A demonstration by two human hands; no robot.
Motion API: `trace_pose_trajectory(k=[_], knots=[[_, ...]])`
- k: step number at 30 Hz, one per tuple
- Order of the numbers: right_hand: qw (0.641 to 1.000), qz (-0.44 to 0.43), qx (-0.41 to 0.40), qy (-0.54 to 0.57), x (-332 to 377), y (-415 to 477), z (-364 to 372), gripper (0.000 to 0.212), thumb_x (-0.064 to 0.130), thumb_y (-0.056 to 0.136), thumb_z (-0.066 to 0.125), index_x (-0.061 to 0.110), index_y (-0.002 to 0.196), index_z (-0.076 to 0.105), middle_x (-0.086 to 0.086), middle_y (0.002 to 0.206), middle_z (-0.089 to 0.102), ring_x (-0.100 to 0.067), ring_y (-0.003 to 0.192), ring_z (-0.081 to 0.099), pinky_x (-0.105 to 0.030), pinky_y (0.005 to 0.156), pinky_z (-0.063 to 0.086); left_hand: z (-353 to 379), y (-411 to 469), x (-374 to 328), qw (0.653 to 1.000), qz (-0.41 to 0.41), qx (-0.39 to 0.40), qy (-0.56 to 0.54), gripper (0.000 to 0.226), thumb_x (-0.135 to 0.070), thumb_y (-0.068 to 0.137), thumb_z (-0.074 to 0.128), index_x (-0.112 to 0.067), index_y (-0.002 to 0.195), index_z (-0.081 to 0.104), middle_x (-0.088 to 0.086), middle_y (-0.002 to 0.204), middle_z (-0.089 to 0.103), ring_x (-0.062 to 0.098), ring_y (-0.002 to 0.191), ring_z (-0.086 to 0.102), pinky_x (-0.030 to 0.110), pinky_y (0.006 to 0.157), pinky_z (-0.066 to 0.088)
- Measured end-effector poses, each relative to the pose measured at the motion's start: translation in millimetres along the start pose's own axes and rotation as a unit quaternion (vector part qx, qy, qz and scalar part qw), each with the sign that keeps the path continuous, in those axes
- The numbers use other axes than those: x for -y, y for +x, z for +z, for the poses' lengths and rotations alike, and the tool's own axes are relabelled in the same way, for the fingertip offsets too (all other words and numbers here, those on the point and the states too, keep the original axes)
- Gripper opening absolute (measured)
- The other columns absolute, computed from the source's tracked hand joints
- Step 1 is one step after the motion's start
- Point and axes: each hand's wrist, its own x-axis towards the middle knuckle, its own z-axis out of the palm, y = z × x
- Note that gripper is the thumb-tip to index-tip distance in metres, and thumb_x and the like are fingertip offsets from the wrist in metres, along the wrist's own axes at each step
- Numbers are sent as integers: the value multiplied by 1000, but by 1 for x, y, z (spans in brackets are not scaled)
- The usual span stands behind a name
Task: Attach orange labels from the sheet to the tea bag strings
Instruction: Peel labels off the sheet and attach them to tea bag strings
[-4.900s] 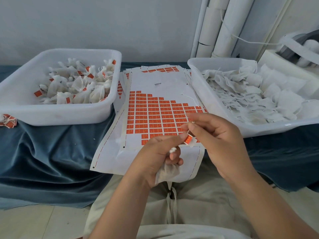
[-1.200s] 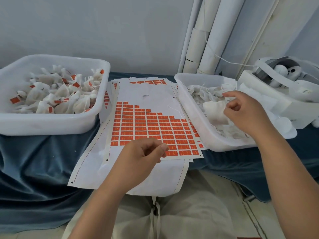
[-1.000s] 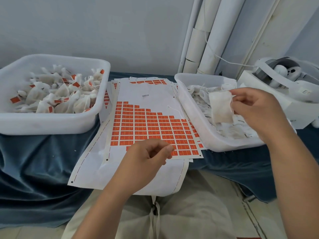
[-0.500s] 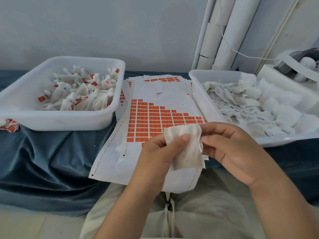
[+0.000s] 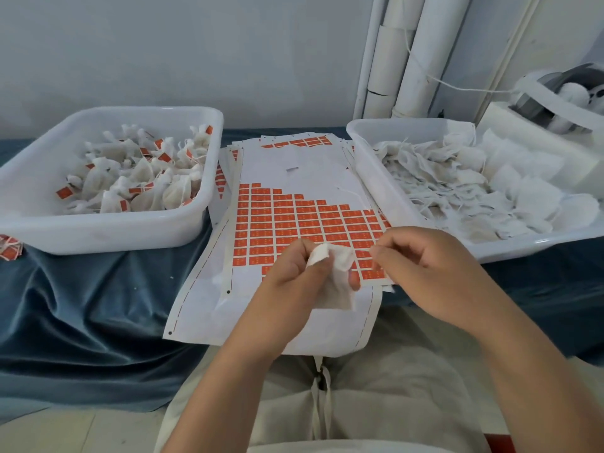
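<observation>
Leftmost, a few loose orange labels (image 5: 8,251) lie on the blue cloth (image 5: 81,305), just beside the left tub (image 5: 108,230), which holds tagged tea bags (image 5: 130,178) with orange labels showing among them. Next comes the label sheet (image 5: 294,220), flat between the two tubs on top of other sheets. Its upper rows are stripped to white backing and its near end hangs over the table edge toward my lap. Above that near end my left hand (image 5: 291,282) grips a tea bag (image 5: 338,282), fingers curled round it, with the gathered top poking out between thumb and forefinger. Just right of the bag, my right hand (image 5: 434,266) has thumb and forefinger tips drawn together and the other fingers curled; whether they pinch the bag's string I cannot tell. Further right, the right tub (image 5: 523,246) is heaped with untagged white bags (image 5: 457,191), and beyond it stands a white machine (image 5: 555,125).
</observation>
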Motion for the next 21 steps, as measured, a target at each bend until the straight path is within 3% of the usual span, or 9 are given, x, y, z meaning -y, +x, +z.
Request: trace_pose_trajectory(k=[2, 4, 6, 8, 11, 14, 17, 21], knots=[[988, 63, 28, 141, 0, 2, -1, 36, 25, 99, 61, 20, 63, 60, 16, 52, 55, 0, 45, 50, -9, 46, 40, -1, 0, -2, 1000, 10, 23, -9, 18, -51, 104, 54, -39, 114, 64, -24, 102, 71, -7, 98, 66, 16, 78, 53], [959, 103, 61, 258, 0, 3, 1, 30, 27, 89, 59, 15, 63, 55, 4, 52, 44, -7, 44, 36, -17, 45, 32, 0, -1, -5, 998, 46, 43, 5, 30, -62, 91, 63, -48, 117, 66, -32, 110, 68, -8, 104, 65, 12, 74, 55], [937, 110, 90, 320, -1, 4, 5, 26, 23, 86, 56, 12, 62, 53, -4, 54, 35, -14, 46, 26, -25, 46, 25, 5, 0, -6, 994, 99, 35, 37, 25, -60, 85, 65, -45, 104, 71, -29, 100, 70, -4, 96, 66, 8, 66, 52], [910, 116, 106, 383, 0, 5, 9, 26, 19, 86, 56, 13, 61, 50, -3, 53, 33, -13, 45, 24, -25, 45, 26, 8, 0, -5, 987, 149, 18, 54, 20, -54, 93, 61, -38, 86, 70, -19, 80, 67, 2, 79, 64, 10, 64, 50], [820, 125, 105, 548, 1, 4, 8, 33, 15, 85, 60, 16, 60, 39, 5, 50, 30, -6, 39, 25, -19, 37, 29, 4, 0, -1, 987, 152, 6, 47, 37, -48, 107, 46, -31, 80, 65, -12, 82, 68, 5, 80, 63, 12, 71, 48], [733, 110, 111, 662, 3, 4, 9, 29, 18, 78, 73, 18, 60, 50, 10, 49, 34, -3, 36, 30, -16, 35, 30, -1, -2, -4, 991, 129, 23, 38, 46, -46, 108, 37, -29, 77, 66, -8, 86, 71, 10, 86, 67, 17, 82, 51], [732, 91, 128, 662, 6, 5, 11, 29, 21, 79, 76, 18, 62, 53, 9, 50, 36, -2, 38, 32, -16, 38, 32, 1, -3, -7, 994, 101, 46, -4, 45, -56, 106, 42, -33, 70, 57, -9, 68, 57, 8, 66, 55, 34, 77, 55], [731, 88, 112, 668, -2, 8, 6, 29, 21, 82, 77, 18, 65, 54, 10, 52, 36, -3, 40, 33, -16, 39, 34, 3, -2, -5, 992, 103, 58, 38, 42, -62, 99, 39, -36, 88, 71, -9, 65, 49, 4, 62, 47, 20, 66, 48]])
